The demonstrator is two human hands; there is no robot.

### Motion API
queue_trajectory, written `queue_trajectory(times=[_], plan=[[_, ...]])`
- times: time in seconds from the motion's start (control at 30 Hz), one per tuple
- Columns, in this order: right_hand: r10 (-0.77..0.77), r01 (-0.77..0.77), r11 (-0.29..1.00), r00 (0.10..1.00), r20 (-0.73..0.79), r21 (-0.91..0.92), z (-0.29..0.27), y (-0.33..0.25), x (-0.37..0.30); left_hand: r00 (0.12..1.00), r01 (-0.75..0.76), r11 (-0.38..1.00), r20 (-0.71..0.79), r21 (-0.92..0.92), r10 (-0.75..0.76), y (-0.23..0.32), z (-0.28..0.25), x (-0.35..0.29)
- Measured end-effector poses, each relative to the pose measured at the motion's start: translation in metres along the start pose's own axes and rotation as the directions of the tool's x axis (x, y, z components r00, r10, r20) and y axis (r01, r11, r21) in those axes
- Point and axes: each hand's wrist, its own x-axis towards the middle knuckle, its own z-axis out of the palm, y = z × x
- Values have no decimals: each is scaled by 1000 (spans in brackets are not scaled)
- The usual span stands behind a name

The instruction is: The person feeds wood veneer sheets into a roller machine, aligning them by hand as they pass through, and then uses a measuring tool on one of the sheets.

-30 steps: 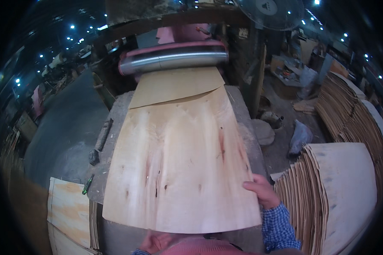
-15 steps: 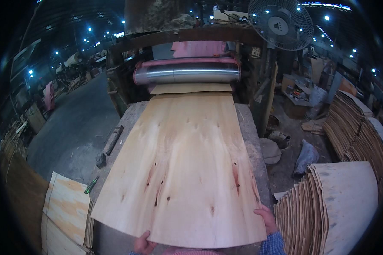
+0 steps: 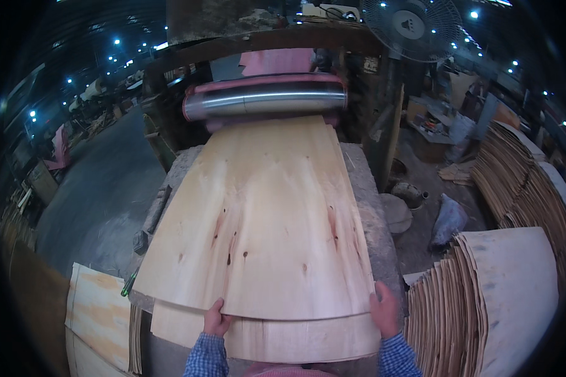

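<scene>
A large, pale wood veneer sheet (image 3: 277, 220) with dark knots and reddish streaks reaches from my hands to the metal roller (image 3: 264, 103). Its far end lies at the underside of the roller; the exact contact there is hard to see. My left hand (image 3: 217, 319) pinches the near edge left of the middle, thumb on top. At the near right corner, my right hand (image 3: 385, 309) is closed on the side edge. Beneath this sheet another veneer sheet (image 3: 302, 339) shows along the front.
A rough worktable (image 3: 380, 232) carries the sheets, with a dark bar (image 3: 157, 210) and a green-handled tool (image 3: 129, 284) on its left side. Stacks of veneer (image 3: 509, 289) stand at right, another veneer stack (image 3: 97, 308) at left. A fan (image 3: 412, 25) hangs at upper right.
Both hands have pushed the top sheet forward, so its far end has reached the roller. The lower sheet's near edge has come into view. The piece that lay at the roller is gone from sight.
</scene>
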Motion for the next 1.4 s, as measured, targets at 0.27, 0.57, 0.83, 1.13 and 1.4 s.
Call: queue_trajectory(times=[0.27, 0.57, 0.83, 1.13, 1.4], plan=[[-111, 125, 881, 992, 58, -457, 42, 58, -94, 998, 14, 993, 53, 118, -21, 15, 33, 160], [87, -60, 913, 995, 47, -405, 25, 70, -89, 982, 129, 919, -176, 373, -67, 32, 89, 206], [157, -134, 910, 987, 26, -391, -15, 35, -56, 978, 193, 936, -136, 294, -159, -22, -29, 6], [272, -371, 907, 879, 392, 202, -14, 32, -20, 668, 593, 804, 584, -45, -460, -64, -220, -75], [-13, -532, 460, 796, 605, 711, -65, -73, 14, 964, 231, 947, 182, -224, -193, -30, -54, -147]])
